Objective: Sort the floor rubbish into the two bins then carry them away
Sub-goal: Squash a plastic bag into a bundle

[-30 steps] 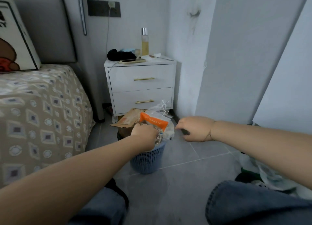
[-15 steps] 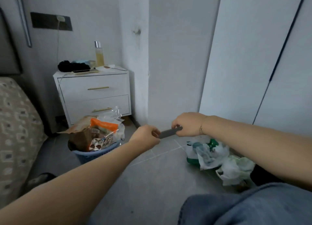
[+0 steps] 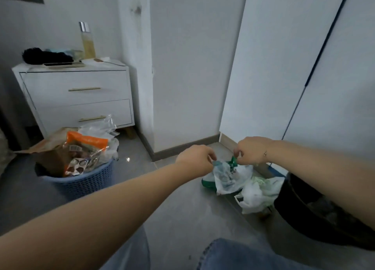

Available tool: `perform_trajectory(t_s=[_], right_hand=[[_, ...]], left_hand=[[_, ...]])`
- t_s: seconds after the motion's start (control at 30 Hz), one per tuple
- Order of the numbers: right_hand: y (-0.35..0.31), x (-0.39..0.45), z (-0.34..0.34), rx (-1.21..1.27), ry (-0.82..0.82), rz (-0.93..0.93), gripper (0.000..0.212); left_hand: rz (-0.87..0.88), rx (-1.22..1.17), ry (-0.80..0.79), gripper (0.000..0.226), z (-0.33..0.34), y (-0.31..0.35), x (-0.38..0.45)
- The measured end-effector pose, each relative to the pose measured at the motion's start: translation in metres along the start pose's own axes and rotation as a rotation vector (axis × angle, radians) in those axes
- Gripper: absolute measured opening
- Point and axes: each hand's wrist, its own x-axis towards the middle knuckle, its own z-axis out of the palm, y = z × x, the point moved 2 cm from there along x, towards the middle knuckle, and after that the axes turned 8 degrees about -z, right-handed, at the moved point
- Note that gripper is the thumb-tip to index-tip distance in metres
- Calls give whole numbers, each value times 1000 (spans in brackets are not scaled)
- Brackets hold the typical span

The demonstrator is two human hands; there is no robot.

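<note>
Both hands meet low over the floor tiles, each with fingers curled into a pinch. The left hand (image 3: 195,161) pinches the upper edge of a crumpled white plastic bag (image 3: 228,178); the right hand (image 3: 250,153) pinches a green strip (image 3: 233,162) that rises from the same bundle, just beside the left fingertips. Whether that strip is a handle of the bag or a separate scrap cannot be told, since the fingertips of both hands are turned away and hide the contact. Under the bag a dark green piece (image 3: 208,183) peeks out, its shape mostly covered. Just right of and below the grip lies a second crumpled white bag (image 3: 257,196).

Right of the grip, under the right forearm, stands a black bin (image 3: 300,215); the arm and the frame edge cut it off, and its dim contents are hard to make out. Well to the left of the grip stands a blue basket bin (image 3: 85,183), heaped with an orange packet (image 3: 87,141), brown paper and clear plastic. Behind it is a white bedside cabinet (image 3: 77,99) with a tall bottle (image 3: 87,41) on top.

Half a second ago the two hands held a thin dark strip between them, above the white bags; now that strip is out of sight and the hands are down at the bags. The view has swung right, bringing the black bin into the frame and leaving the bed out of it.
</note>
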Motion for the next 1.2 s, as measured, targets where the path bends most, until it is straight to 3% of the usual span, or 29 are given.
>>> perform_trajectory(t_s=[0.33,0.4,0.5,0.53,0.73,0.83,0.9,1.0,1.07,1.2], right_hand=[[26,106,85,27,-117,5,23],[26,129,123,94,-153,50,37],[21,148,181,142,-261,178,87],[18,150,195,112,-273,203,92],[10,146,234,-21,-33,205,35],[5,149,242,13,147,163,38],[-3,148,251,156,139,95,33],[-25,148,262,370,107,46,42],[-37,149,268,477,83,31,45],[-56,147,259,595,-52,22,52]], left_hand=[[-126,-313,-183,35,97,-71,95],[-175,-410,-205,35,123,-88,112],[-224,-531,-230,31,155,-110,127],[-239,-579,-228,30,165,-117,132],[-310,-817,-205,27,203,-142,138],[-330,-879,-206,25,215,-157,121],[-351,-886,-131,25,220,-167,109],[-404,-877,32,28,216,-176,102],[-330,-806,140,31,205,-175,102],[77,-375,272,33,190,-172,104]])
